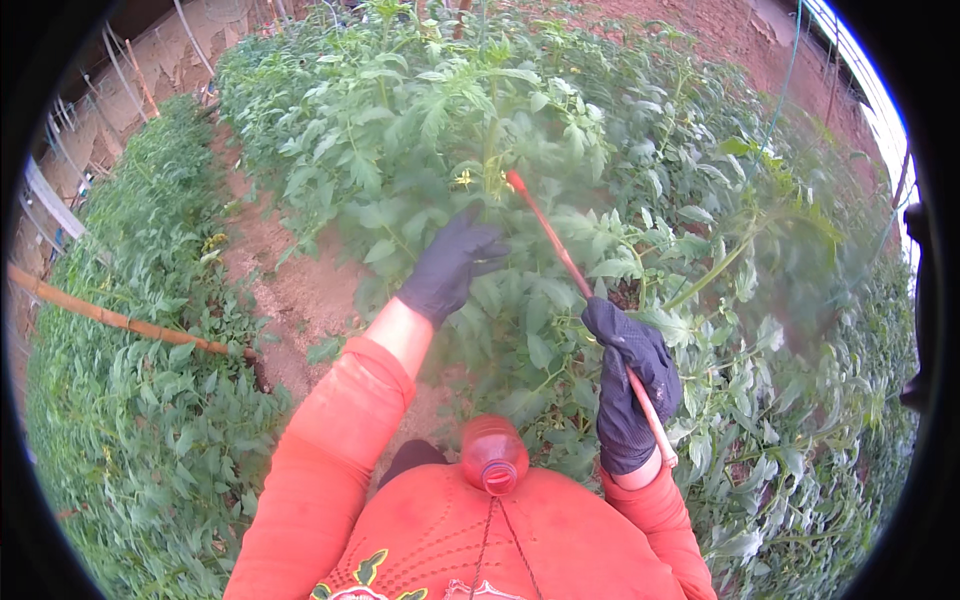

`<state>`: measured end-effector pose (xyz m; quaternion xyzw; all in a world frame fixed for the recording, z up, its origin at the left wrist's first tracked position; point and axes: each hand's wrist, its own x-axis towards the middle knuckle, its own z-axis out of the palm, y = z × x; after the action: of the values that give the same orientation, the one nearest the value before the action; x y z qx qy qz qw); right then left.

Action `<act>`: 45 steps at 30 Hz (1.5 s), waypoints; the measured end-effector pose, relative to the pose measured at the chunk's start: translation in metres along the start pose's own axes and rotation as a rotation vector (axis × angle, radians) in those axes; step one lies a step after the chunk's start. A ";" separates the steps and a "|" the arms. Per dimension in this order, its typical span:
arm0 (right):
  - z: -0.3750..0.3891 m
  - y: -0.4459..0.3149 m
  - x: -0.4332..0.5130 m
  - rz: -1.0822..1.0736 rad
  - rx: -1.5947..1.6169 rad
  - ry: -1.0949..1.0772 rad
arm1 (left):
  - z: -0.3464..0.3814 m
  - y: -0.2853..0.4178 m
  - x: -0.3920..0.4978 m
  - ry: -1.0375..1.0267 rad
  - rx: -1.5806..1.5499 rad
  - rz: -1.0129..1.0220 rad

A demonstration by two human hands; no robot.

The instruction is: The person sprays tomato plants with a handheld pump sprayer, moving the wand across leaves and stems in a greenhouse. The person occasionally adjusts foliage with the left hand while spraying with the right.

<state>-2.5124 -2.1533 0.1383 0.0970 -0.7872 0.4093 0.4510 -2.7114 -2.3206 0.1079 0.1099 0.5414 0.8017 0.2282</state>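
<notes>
My right hand (637, 379), in a black glove, grips a thin reddish stick (555, 240) whose red-stained tip points up and away from me. That tip is close beside the yellow flowers (499, 180) of a tomato plant (491, 112); I cannot tell whether it touches them. My left hand (457, 262), also black-gloved, reaches among the leaves just below the flowers. Its fingers are apart, and nothing shows in them. Against my chest hangs an open-topped plastic bottle (495, 454) on a dark cord (484, 540), with red inside.
Dense rows of tomato plants stand ahead and at both sides, with a bare soil path (300, 300) at left. A bamboo pole (127, 319) crosses the left row. Green strings (784, 90) hang at right, near an earthen wall (750, 45).
</notes>
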 end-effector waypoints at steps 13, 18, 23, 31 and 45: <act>0.049 -0.041 -0.005 0.099 -0.106 0.201 | -0.026 0.006 0.049 -0.223 -0.139 -0.110; 0.060 -0.071 -0.010 0.098 -0.069 0.298 | -0.033 0.011 0.058 -0.322 -0.204 -0.171; 0.076 -0.093 -0.011 0.186 -0.158 0.309 | -0.035 0.012 0.063 -0.415 -0.232 -0.178; 0.083 -0.119 -0.012 0.220 -0.270 0.302 | -0.037 0.011 0.064 -0.480 -0.281 -0.213; 0.105 -0.116 0.011 0.218 -0.310 0.190 | -0.071 -0.004 0.070 -0.411 -0.329 -0.277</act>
<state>-2.5246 -2.3027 0.1844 -0.0984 -0.8004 0.3369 0.4859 -2.8013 -2.3436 0.0718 0.1566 0.3566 0.8007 0.4552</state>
